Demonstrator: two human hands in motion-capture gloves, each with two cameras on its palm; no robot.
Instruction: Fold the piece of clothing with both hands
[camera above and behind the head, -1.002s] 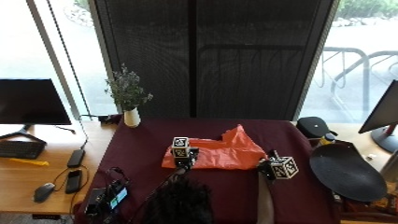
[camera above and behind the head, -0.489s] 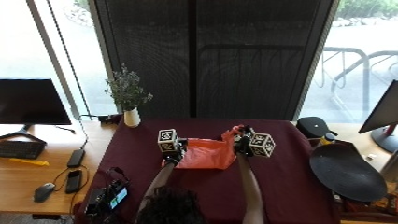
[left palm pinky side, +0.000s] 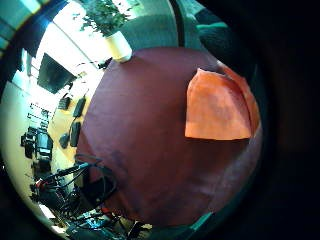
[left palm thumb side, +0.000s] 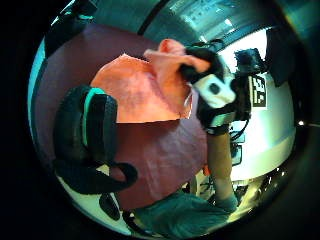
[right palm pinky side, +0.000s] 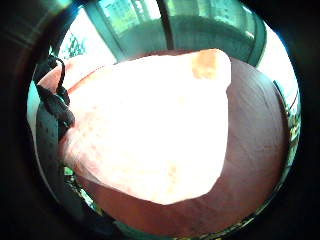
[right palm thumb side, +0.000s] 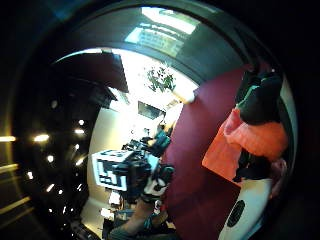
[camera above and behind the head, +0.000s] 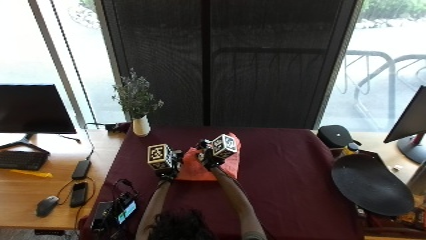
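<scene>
An orange cloth (camera above and behind the head: 196, 171) lies on the burgundy table (camera above and behind the head: 293, 165), part folded. My right hand (camera above and behind the head: 210, 159) pinches a bunched fold of it and holds that fold raised over the cloth's middle. The left thumb side palm view shows the same right hand (left palm thumb side: 202, 67) gripping the lifted fold above the flat cloth (left palm thumb side: 135, 95). My right fingers (right palm thumb side: 260, 100) curl round the orange fold (right palm thumb side: 252, 137). My left hand (camera above and behind the head: 168, 170) hovers just off the cloth's left edge, its fingers (left palm thumb side: 92, 127) loosely curled with nothing in them. The cloth (right palm pinky side: 150, 125) fills the right little finger side palm view.
A white vase with a plant (camera above and behind the head: 140, 125) stands at the table's far left corner. A black round object (camera above and behind the head: 369, 185) lies at the right edge and a black device with cables (camera above and behind the head: 113, 212) at the near left corner. The wooden desk on the left carries a monitor (camera above and behind the head: 33, 110).
My right hand has carried the cloth's right edge up and leftward over the cloth, which now looks narrower. My left hand has slid left, off the cloth's edge.
</scene>
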